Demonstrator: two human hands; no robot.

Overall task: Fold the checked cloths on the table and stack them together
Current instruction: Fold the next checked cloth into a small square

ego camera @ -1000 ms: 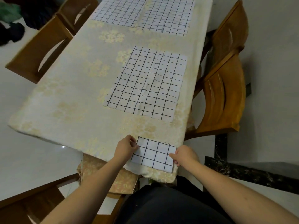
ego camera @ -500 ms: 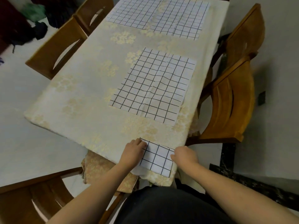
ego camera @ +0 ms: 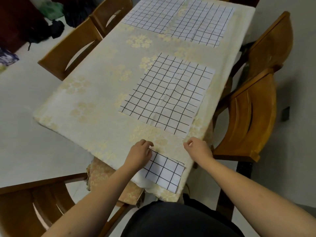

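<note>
A small folded checked cloth [ego camera: 165, 171] lies at the near edge of the table [ego camera: 89, 93], partly hanging over it. My left hand [ego camera: 140, 155] rests over its far left corner, fingers curved. My right hand [ego camera: 199, 148] is off the cloth, above the tablecloth, curled and holding nothing, just short of the near right corner of a flat checked cloth [ego camera: 166, 98] in the table's middle. Two more flat checked cloths [ego camera: 153, 12] [ego camera: 203, 23] lie side by side at the far end, overlapping slightly.
Wooden chairs stand to the right [ego camera: 248, 117], along the left [ego camera: 73, 47], and at the near left [ego camera: 34, 207]. A floral cushion [ego camera: 109, 182] sits below the table's near edge. Dark bags lie on the floor at far left [ego camera: 42, 29].
My right hand has let go of the folded cloth and moved up and to the right toward the flat cloth. My left hand has shifted forward over the folded cloth's corner.
</note>
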